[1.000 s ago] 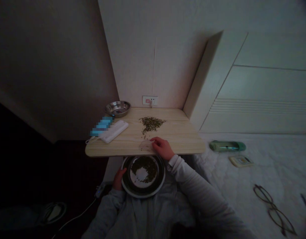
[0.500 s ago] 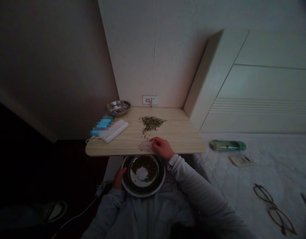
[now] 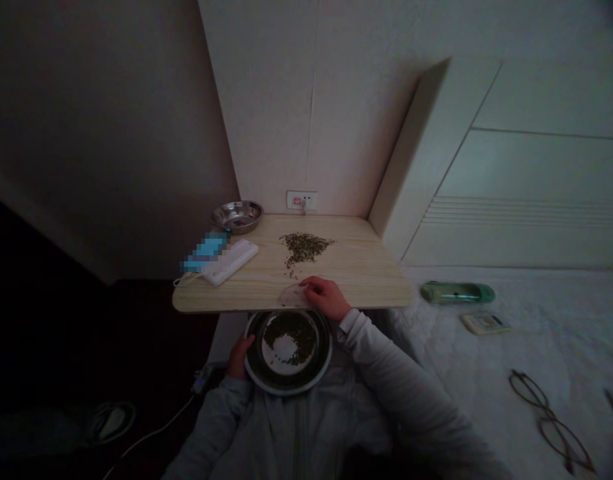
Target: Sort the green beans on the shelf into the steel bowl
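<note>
Below the table's front edge, my left hand (image 3: 240, 359) grips the left rim of a round bowl (image 3: 289, 388) at my lap. Inside it, small greenish beans (image 3: 300, 333) lie in a ring around a pale bare patch. My right hand (image 3: 326, 297) is closed in a pinch on a clear plastic piece (image 3: 290, 295), which rests low over the table close to its front edge; its exact kind cannot be made out. A few beans lie by this piece. Just beyond it, a loose heap of the same beans (image 3: 306, 247) spreads over the wooden tabletop (image 3: 356, 267).
On the table's left stand a steel bowl (image 3: 237, 217), a phone with a blurred screen (image 3: 205, 251) and a white power bank (image 3: 231, 262) with a cable. A green bottle (image 3: 457, 293), a small pale box (image 3: 485, 323) and glasses (image 3: 551, 417) lie on the bed.
Hardly anything differs. My right hand keeps its pinch on the plastic piece near the table edge, and my left hand stays on the bowl; the view shifts slightly.
</note>
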The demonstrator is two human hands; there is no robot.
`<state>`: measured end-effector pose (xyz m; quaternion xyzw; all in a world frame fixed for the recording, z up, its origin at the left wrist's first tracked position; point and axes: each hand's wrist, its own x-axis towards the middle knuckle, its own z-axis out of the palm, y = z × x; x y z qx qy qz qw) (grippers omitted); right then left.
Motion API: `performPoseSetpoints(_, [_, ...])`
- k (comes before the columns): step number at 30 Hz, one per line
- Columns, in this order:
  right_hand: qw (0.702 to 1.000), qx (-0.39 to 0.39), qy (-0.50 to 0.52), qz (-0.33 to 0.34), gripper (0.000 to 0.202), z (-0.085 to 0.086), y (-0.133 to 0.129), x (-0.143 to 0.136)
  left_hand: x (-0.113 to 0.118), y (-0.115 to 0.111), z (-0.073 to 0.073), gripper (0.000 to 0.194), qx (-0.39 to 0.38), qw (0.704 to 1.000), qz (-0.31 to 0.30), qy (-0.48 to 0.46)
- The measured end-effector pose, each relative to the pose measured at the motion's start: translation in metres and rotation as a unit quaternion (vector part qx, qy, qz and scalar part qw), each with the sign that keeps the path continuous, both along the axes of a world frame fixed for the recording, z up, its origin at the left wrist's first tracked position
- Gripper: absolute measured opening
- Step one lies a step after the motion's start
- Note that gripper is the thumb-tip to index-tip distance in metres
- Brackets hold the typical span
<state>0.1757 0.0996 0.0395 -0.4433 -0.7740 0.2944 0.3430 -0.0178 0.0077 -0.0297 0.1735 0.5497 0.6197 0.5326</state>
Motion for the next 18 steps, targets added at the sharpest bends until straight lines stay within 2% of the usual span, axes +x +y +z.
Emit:
performPoseSetpoints(7, [1.0, -0.013, 0.006, 0.022, 0.023, 0.002, -0.001, 0.001, -0.001, 0.004, -0.005, 0.02, 0.01, 1.0, -0.017, -0.006])
performPoseSetpoints(13, [0.996, -0.046, 0.041, 0.061, 0.022, -0.001, 0.001, 0.0, 0.004, 0.001, 0.006, 0.017, 0.015, 1.0, -0.009, 0.004])
performPoseSetpoints(16, [0.988, -0.089, 0.102, 0.075, 0.02, 0.007, 0.002, 0.008, 0.003, 0.002, 0.008, 0.012, 0.016, 1.0, -0.016, 0.006])
performPoseSetpoints(18, [0.982, -0.105, 0.14, 0.072, 0.019, 0.018, 0.004, 0.019, 0.0, 0.003, 0.003, 0.008, 0.029, 0.999, -0.018, 0.007])
